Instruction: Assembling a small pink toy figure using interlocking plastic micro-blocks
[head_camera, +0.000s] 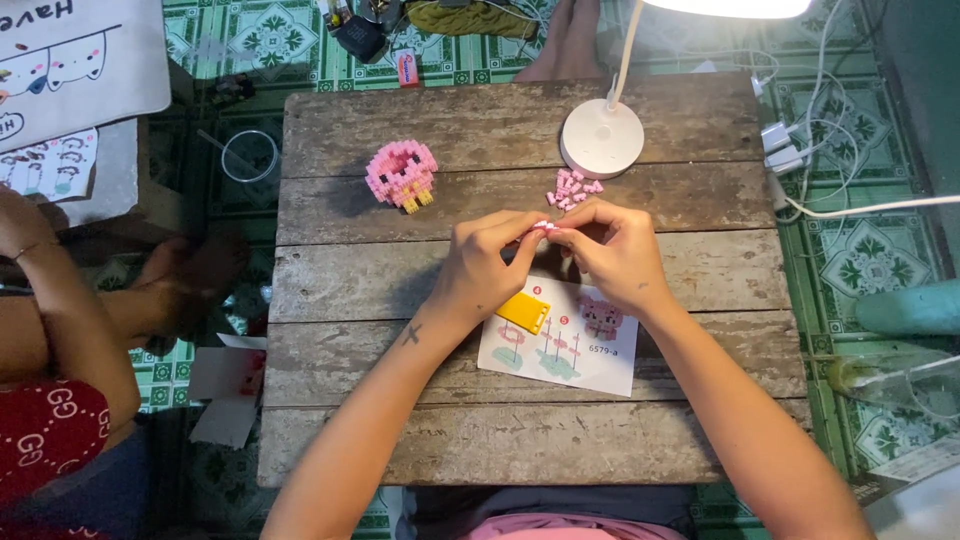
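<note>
Both hands meet over the middle of the wooden desk (520, 130): the left hand (487, 268) and right hand (612, 255) pinch a tiny pink brick piece (541, 226) between their fingertips, seemingly pressing parts together. The instruction sheet (575, 350) lies directly beneath for reference, with loose pink bricks (572, 188) within reach and the finished pink figure (401, 175) set aside.

One pink block figure (401, 175), upper middle. One loose brick pile (573, 188). One white lamp (601, 137). One instruction sheet (590, 355). One yellow tool (524, 311). Two hands at centre: left hand (478, 268), right hand (612, 252).

Bright lamp (728, 6) glare, soft shadows
</note>
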